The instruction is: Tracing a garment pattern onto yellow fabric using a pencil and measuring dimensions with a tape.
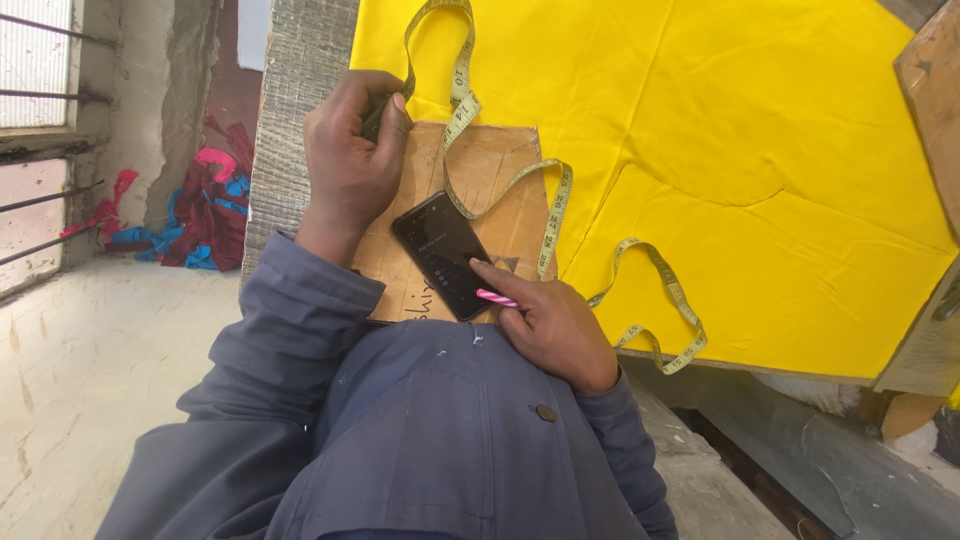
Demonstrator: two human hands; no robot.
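My right hand (553, 328) pinches a pink stick (496, 297) and taps the phone (445, 254). My left hand (350, 160) pinches the tape (463, 100) above it. I think I am checking a number; marking the yellow cloth (720, 150) comes next.

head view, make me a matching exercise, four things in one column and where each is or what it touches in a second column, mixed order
Things:
1. phone
2. tape measure
3. pink striped stick
4. fabric scraps

Places:
A. held in the right hand
B. piled on the floor by the wall
C. lying on the brown cardboard pattern, a right fingertip on its screen
D. trailing over the yellow cloth, one end pinched in the left hand

Pairs: 1-C, 2-D, 3-A, 4-B
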